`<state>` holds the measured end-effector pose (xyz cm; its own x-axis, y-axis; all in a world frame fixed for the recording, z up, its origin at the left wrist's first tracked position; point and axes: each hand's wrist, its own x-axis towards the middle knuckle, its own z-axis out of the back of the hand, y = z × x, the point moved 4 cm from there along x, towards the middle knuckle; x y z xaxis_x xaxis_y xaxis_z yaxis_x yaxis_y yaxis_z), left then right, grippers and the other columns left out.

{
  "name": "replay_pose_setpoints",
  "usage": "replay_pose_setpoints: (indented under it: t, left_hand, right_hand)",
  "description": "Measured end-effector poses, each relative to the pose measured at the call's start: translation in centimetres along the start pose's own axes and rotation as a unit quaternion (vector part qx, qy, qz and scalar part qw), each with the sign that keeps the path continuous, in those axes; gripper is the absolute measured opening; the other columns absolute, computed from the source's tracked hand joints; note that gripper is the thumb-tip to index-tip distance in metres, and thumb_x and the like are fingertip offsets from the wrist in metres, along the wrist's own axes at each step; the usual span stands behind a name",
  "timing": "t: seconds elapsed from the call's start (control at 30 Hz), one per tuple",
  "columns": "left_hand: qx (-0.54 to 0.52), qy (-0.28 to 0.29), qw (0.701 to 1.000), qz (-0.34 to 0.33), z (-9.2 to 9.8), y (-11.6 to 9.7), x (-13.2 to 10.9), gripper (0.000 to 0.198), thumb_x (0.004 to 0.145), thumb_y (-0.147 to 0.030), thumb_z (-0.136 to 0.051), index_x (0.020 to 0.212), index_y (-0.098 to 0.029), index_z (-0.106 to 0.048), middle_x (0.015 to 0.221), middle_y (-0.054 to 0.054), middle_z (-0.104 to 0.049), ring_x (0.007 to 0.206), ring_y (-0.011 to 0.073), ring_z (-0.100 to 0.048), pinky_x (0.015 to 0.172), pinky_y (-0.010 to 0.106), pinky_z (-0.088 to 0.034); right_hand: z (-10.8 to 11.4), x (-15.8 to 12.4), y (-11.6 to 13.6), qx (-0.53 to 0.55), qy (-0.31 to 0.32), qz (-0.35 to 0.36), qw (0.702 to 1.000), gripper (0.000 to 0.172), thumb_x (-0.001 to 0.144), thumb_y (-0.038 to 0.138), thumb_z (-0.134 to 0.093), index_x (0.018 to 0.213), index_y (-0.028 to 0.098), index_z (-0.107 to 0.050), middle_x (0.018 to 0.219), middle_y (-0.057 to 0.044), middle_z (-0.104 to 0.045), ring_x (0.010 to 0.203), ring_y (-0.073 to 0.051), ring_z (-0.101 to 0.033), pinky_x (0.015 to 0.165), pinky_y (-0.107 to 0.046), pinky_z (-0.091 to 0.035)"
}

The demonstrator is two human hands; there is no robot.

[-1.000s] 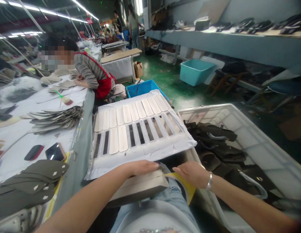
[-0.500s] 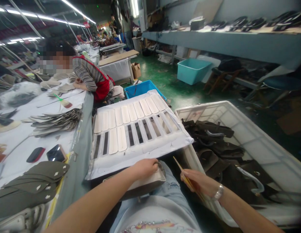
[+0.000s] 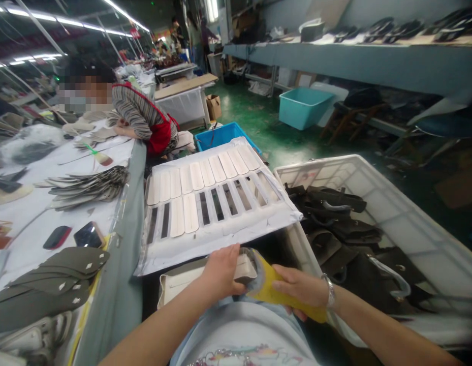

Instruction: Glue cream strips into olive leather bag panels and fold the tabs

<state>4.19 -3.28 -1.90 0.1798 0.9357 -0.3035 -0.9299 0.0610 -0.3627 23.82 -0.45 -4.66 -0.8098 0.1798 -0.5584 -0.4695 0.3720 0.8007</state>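
Note:
Across my lap lies a bag [image 3: 182, 279] with a cream face and a dark grey side, partly hidden by my forearm. My left hand [image 3: 224, 272] is closed over its right end, fingers on top and thumb toward me. My right hand [image 3: 302, 287] grips a flat yellow tool [image 3: 268, 279] with a rounded grey end; its exact kind is unclear. That grey end meets the bag's right end, beside my left fingers. Just beyond my hands is a white slotted board [image 3: 220, 239] with cream strips [image 3: 190, 213] laid over some slots.
At right stands a white crate [image 3: 422, 223] of dark bags [image 3: 346, 229]. The left table [image 3: 41, 213] bears stacked grey pieces [image 3: 49, 277], a phone [image 3: 89, 235] and a green-handled brush [image 3: 100, 156]. A co-worker [image 3: 144, 117] leans over it. Behind the board sits a blue bin [image 3: 220, 137].
My right hand has moved left and turned the yellow tool from edge-on to broad side, bringing it to the bag. The bag has tilted, showing more of its cream face.

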Motion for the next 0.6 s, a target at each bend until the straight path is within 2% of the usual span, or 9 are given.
replay_pose_setpoints:
  t: [0.13,0.27,0.43,0.6]
  left_hand:
    - [0.032,-0.050,0.998,0.002,-0.6,-0.3,0.0,0.089,0.058,-0.038,-0.067,0.134,-0.014,-0.027,0.127,0.014,-0.046,0.112,0.0300,-0.043,0.097,0.042,-0.031]
    - [0.038,-0.067,0.997,-0.014,-0.8,-0.1,-0.3,0.095,0.060,-0.034,-0.065,0.139,-0.015,-0.016,0.129,0.013,-0.043,0.112,0.0292,-0.041,0.097,0.042,-0.029]
    - [0.032,-0.044,0.998,-0.027,-0.4,0.0,-0.3,0.102,0.062,-0.031,-0.065,0.142,-0.020,-0.003,0.130,0.012,-0.041,0.113,0.0288,-0.040,0.098,0.042,-0.029]
    - [0.030,0.005,0.999,-0.040,-0.2,0.3,-0.2,0.106,0.060,-0.027,-0.067,0.142,-0.021,0.000,0.136,0.013,-0.034,0.118,0.0306,-0.036,0.100,0.043,-0.027]
  right_hand:
    - [0.2,0.8,0.6,-0.059,-0.008,-0.023,0.998,0.032,0.086,0.051,-0.040,0.093,0.021,-0.035,0.056,0.004,-0.054,0.034,-0.007,-0.046,0.032,-0.017,-0.033]
    - [0.2,1.7,0.8,-0.078,-0.013,-0.028,0.997,0.030,0.088,0.048,-0.035,0.093,0.019,-0.035,0.053,0.006,-0.052,0.031,-0.006,-0.043,0.028,-0.015,-0.030]
    - [-0.2,2.3,0.4,-0.052,-0.022,-0.055,0.997,0.027,0.088,0.045,-0.036,0.095,0.019,-0.034,0.050,0.008,-0.049,0.030,-0.006,-0.040,0.026,-0.015,-0.032]
    - [-1.0,2.6,0.3,-0.021,-0.059,-0.091,0.994,0.026,0.087,0.044,-0.038,0.095,0.020,-0.035,0.050,0.008,-0.050,0.029,-0.005,-0.038,0.025,-0.014,-0.029]
